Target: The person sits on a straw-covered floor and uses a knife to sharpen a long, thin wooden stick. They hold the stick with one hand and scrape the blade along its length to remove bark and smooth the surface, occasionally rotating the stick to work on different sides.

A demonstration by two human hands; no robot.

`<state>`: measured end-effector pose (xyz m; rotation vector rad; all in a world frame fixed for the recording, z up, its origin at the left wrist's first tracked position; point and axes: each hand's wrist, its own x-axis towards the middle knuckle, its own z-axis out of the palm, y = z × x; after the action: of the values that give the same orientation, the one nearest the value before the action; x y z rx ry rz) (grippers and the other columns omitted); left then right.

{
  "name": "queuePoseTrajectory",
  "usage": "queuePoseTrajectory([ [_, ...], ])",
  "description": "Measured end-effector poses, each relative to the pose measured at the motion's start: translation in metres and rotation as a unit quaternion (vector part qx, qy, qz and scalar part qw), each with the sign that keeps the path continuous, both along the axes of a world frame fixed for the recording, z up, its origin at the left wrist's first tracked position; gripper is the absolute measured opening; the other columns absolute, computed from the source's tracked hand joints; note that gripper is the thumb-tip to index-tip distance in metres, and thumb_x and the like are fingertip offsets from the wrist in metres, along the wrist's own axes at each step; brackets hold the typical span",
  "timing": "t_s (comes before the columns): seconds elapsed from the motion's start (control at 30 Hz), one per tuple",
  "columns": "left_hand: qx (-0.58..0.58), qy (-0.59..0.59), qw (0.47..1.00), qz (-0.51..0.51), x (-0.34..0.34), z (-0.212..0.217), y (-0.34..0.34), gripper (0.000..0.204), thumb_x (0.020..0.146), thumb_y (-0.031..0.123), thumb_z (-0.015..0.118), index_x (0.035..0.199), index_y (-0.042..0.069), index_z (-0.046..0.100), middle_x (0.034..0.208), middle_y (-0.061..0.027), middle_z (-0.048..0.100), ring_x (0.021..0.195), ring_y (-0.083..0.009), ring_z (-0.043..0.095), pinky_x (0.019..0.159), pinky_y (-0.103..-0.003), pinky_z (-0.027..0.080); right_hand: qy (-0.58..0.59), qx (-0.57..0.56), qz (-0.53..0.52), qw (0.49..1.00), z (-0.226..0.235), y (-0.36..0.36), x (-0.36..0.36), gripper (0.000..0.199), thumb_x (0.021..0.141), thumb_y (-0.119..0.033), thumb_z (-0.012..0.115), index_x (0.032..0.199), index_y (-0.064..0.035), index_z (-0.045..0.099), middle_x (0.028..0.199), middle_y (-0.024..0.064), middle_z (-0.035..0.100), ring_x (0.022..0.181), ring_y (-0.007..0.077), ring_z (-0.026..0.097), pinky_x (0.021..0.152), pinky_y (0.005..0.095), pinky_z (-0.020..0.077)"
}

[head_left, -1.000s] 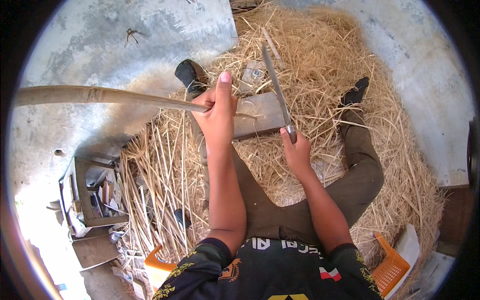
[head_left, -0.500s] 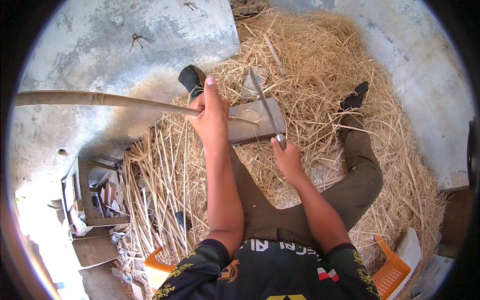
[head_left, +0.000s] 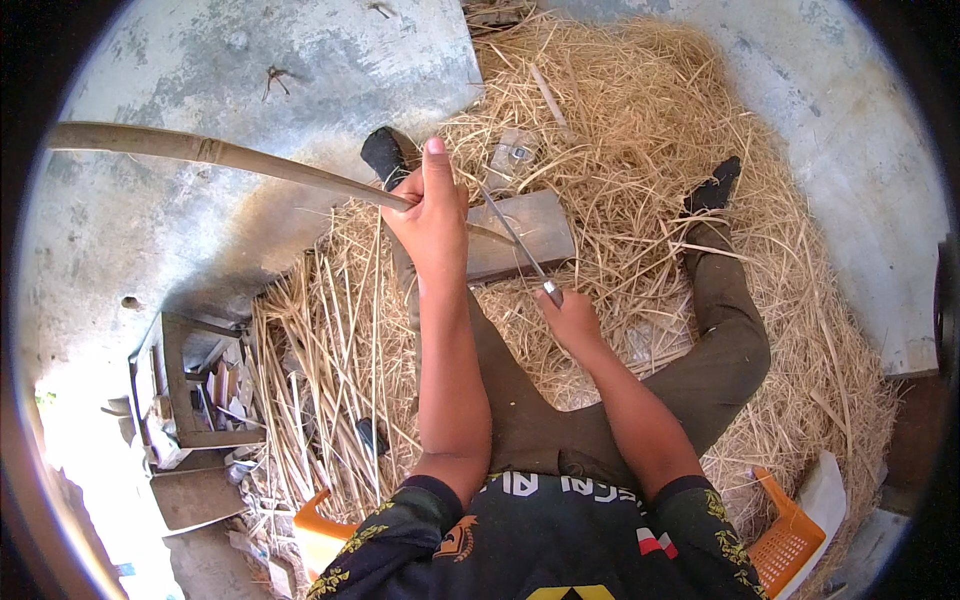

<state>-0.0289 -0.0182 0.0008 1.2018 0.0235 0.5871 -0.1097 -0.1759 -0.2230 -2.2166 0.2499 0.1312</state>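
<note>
Left hand in a clenched grip around a long bamboo pole, thumb extended along the top; the pole runs from the hand out to the person's left, over the bare concrete floor, its far end near the picture's left rim. The short end of the pole past the grip lies across a grey wooden block set in the straw. Right hand clenched on the handle of a knife; blade points up and away from the hand, its edge meeting the pole just right of the left hand, over the block. The two hands are near but not touching. Person seated on an orange plastic stool, legs spread, dark-socked feet either side of the block. Loose straw pile covers the floor around. A metal frame with clutter stands to the person's left.
</note>
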Motion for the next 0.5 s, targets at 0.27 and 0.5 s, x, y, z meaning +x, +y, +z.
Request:
queuePoseTrajectory([
  [0.27, -0.074, -0.042, 0.996, 0.003, 0.003, -0.004, 0.024, 0.054, 0.096, 0.015, 0.064, 0.056, 0.017, 0.029, 0.047, 0.0055, 0.027, 0.039, -0.0056, 0.017, 0.04, -0.029, 0.012, -0.168, 0.112, -0.008, 0.979, 0.081, 0.018, -0.004, 0.045, 0.093, -0.041, 0.065, 0.083, 0.0023, 0.058, 0.06, 0.0166, 0.058, 0.055, 0.0318, 0.059, 0.056, 0.0417, 0.0455],
  [0.5, -0.081, -0.028, 0.996, -0.033, 0.003, -0.004, 0.031, 0.052, 0.096, 0.016, 0.064, 0.057, 0.017, 0.03, 0.047, 0.0065, 0.026, 0.04, -0.0059, 0.017, 0.04, -0.029, 0.012, 0.007, -0.111, -0.006, 0.994, -0.04, 0.001, -0.009, 0.049, 0.093, -0.048, 0.061, 0.093, 0.0017, 0.062, 0.067, 0.0179, 0.062, 0.064, 0.0346, 0.062, 0.063, 0.0451, 0.0478],
])
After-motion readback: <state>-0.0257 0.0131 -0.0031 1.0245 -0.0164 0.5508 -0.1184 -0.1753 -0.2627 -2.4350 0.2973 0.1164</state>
